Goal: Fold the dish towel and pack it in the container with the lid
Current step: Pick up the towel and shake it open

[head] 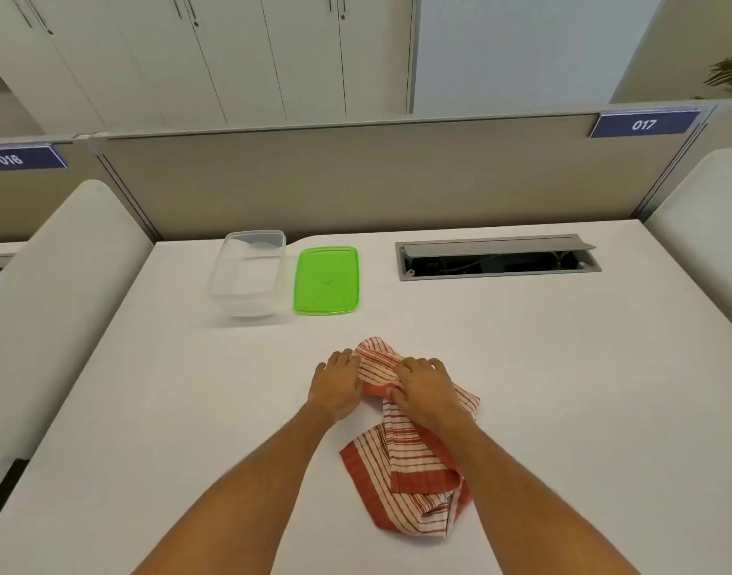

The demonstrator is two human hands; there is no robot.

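Observation:
A red-and-white striped dish towel (405, 471) lies crumpled on the white table, stretching from the middle toward me. My left hand (335, 388) rests at the towel's far left edge, fingers gripping the cloth. My right hand (426, 388) lies on top of the far end, fingers curled into the fabric. The clear plastic container (248, 276) stands open at the back left of the table. Its green lid (327, 280) lies flat just to the right of it, apart from the container.
A grey cable hatch (497, 259) with its flap raised is set in the table at the back right. A beige partition (356, 180) closes off the far edge. White rounded dividers (57, 292) flank both sides.

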